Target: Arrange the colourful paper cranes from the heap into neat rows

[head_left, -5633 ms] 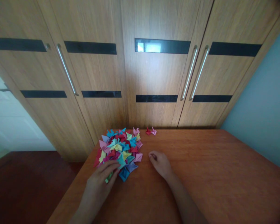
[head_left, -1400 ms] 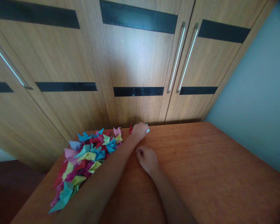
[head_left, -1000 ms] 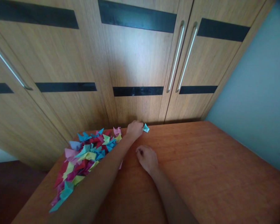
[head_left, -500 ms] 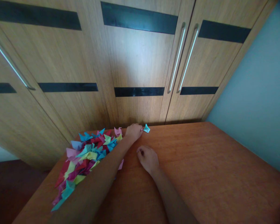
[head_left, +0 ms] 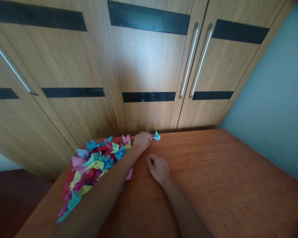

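My left hand (head_left: 142, 140) reaches to the far edge of the table, fingers closed on a small pink origami piece (head_left: 151, 137), mostly hidden behind them. Just right of those fingertips a light-blue origami piece (head_left: 157, 136) sits on the tabletop. Nearer to me, my right hand (head_left: 159, 168) rests on the wood with its fingers curled in, and nothing shows in it. A heap of folded paper pieces (head_left: 96, 164) in pink, red, blue and yellow lies left of my left forearm, which covers part of it.
The brown wooden table (head_left: 213, 178) meets a wooden wardrobe (head_left: 146, 115) with dark strips and metal handles (head_left: 200, 62) along its far side. A pale blue wall (head_left: 273, 109) stands to the right. Dark floor (head_left: 17, 195) shows beyond the table's left edge.
The view has shifted very slightly. Both hands and the paper pieces stay nearly in place; a bit more pink paper shows by my left fingertips.
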`<state>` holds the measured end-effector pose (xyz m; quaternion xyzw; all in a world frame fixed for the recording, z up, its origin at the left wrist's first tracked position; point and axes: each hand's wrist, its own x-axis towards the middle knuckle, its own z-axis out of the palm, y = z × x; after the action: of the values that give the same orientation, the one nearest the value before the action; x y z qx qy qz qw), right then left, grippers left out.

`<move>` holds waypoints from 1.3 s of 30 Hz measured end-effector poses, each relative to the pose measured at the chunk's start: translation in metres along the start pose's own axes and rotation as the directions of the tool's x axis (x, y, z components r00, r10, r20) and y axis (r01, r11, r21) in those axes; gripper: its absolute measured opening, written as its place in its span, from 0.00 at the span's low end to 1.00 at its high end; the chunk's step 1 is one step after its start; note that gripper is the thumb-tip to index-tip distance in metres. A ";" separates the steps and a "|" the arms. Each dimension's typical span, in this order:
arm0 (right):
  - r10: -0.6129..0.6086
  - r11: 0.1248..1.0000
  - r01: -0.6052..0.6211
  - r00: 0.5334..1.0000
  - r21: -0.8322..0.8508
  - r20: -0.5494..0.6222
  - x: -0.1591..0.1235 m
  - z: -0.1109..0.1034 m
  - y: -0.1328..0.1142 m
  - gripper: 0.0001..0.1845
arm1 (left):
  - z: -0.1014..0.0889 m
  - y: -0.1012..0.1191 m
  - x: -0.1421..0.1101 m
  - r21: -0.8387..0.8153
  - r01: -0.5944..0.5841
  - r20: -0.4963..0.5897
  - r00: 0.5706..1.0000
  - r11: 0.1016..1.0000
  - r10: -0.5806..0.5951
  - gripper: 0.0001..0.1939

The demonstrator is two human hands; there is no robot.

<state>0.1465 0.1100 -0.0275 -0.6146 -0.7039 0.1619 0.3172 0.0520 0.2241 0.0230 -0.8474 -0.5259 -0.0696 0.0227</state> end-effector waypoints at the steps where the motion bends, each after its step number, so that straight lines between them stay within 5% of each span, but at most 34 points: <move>1: 0.002 1.000 -0.002 1.000 0.001 0.000 0.000 0.000 0.000 0.09 | -0.001 0.001 -0.001 0.000 0.001 -0.002 1.000 1.000 -0.001 0.13; 9: -0.009 1.000 0.009 1.000 0.013 -0.014 0.000 0.001 0.002 0.10 | -0.040 -0.004 -0.021 0.001 0.011 -0.074 0.997 1.000 -0.011 0.13; 17: -0.006 0.999 0.006 1.000 0.052 0.013 0.001 0.001 0.004 0.10 | -0.088 -0.041 -0.115 0.001 0.038 -0.220 0.975 0.999 -0.037 0.14; 21: -0.035 0.996 0.036 0.999 0.082 -0.011 -0.001 0.002 0.006 0.10 | -0.083 -0.056 -0.179 -0.072 0.034 -0.187 0.981 0.997 -0.047 0.15; 26: -0.048 0.995 0.049 0.999 0.082 -0.020 -0.002 0.004 0.007 0.10 | -0.060 -0.077 -0.261 -0.132 0.253 -0.233 0.932 0.958 -0.278 0.18; 30: -0.067 0.995 0.068 0.998 0.076 -0.016 -0.003 0.003 0.008 0.10 | -0.040 -0.090 -0.316 -0.140 0.330 -0.240 0.903 0.933 -0.356 0.18; 34: -0.089 0.993 0.091 0.996 0.076 -0.027 -0.004 0.004 0.010 0.10 | -0.026 -0.090 -0.347 -0.148 0.376 -0.249 0.881 0.915 -0.402 0.18; 39: -0.095 0.992 0.097 0.995 0.078 -0.027 -0.005 0.006 0.012 0.10 | -0.022 -0.080 -0.348 -0.132 0.407 -0.251 0.868 0.904 -0.428 0.16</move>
<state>0.1520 0.1084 -0.0406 -0.5688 -0.7220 0.1670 0.3569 -0.1736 -0.0522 -0.0075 -0.6960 -0.6853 -0.2089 0.0478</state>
